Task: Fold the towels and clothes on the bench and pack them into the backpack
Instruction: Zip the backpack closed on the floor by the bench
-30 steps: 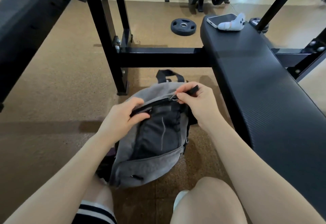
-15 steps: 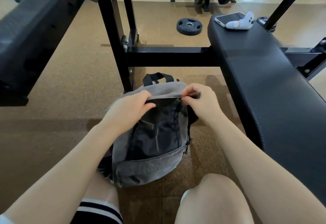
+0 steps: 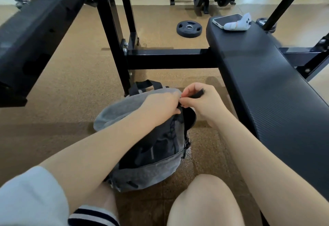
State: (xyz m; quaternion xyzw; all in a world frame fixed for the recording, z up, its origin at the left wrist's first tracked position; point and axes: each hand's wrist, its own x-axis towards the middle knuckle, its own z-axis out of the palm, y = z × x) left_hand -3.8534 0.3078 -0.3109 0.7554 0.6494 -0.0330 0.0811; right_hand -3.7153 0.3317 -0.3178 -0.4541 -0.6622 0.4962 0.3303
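A grey and black backpack (image 3: 151, 168) stands on the floor between my knees, left of the black bench (image 3: 263, 76). My left hand (image 3: 160, 104) grips the grey top edge of the backpack by the zipper. My right hand (image 3: 201, 101) pinches the black zipper pull tab at the backpack's top right corner, touching the left hand. No towels or clothes show on the bench; what is inside the backpack is hidden.
A phone (image 3: 227, 20) and a white controller (image 3: 238, 23) lie at the bench's far end. Black rack posts (image 3: 114, 35) and a crossbar (image 3: 169, 59) stand just behind the backpack. A weight plate (image 3: 189, 29) lies on the floor beyond.
My right hand has drawn the zipper pull rightward along the backpack's top, and the dark gap there has closed. My left hand has slid right to meet it.
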